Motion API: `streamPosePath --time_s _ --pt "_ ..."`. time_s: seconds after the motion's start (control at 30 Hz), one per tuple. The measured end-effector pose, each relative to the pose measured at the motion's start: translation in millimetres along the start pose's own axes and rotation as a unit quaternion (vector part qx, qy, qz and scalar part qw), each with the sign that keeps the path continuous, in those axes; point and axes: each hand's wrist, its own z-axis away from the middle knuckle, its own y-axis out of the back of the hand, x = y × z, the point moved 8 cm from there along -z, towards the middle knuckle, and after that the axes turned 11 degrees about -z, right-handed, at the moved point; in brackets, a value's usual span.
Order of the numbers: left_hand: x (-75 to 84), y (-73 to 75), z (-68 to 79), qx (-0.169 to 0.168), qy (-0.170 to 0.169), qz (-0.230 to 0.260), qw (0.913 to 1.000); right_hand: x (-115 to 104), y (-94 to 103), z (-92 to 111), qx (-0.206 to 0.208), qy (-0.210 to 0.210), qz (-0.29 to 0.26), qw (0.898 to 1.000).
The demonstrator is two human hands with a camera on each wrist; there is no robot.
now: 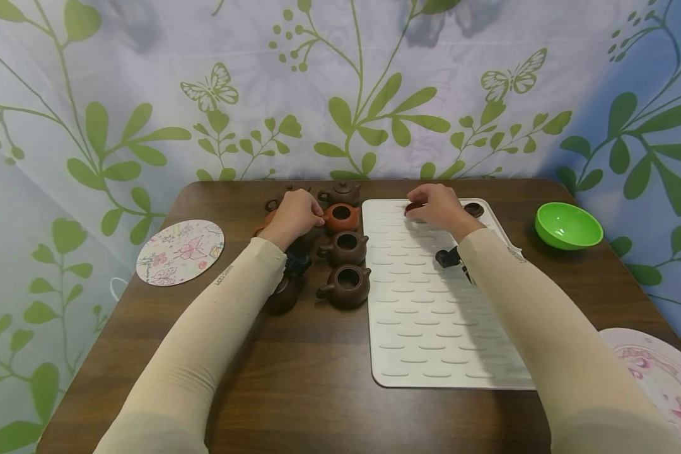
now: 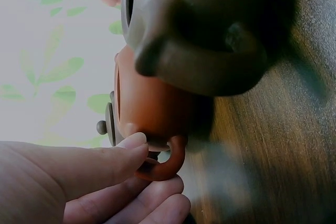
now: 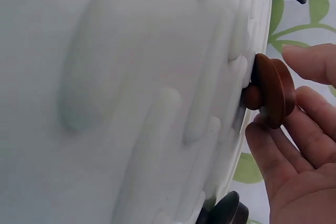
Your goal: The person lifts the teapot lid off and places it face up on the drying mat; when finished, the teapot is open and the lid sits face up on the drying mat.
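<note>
In the head view, my left hand [image 1: 293, 216] is at an orange-brown clay teapot [image 1: 346, 228] whose top is uncovered. The left wrist view shows thumb and fingers pinching that teapot's looped handle [image 2: 177, 158]. Over the far part of the white mat [image 1: 408, 340], my right hand [image 1: 439, 208] is at a reddish-brown teapot lid [image 3: 278, 93]. The lid lies upside down, knob toward the mat, beside my fingers; the thumb looks slightly apart from it. A dark lid [image 1: 473, 209] lies to the right on the mat.
Dark brown teapots stand in two columns left of the mat, including uncovered ones [image 1: 349, 296] nearer me and a lidded one [image 1: 343, 192] at the back. A green bowl [image 1: 567, 227] is right. A round patterned mat [image 1: 181, 252] lies left, a pink plate [image 1: 658, 372] near right.
</note>
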Motion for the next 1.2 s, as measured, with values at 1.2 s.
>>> streamPosePath --time_s 1.2 --pt "-0.9 1.0 3.2 0.004 0.003 0.003 1.0000 -12.6 0.4 -1.1 0.011 0.014 0.010 1.000"
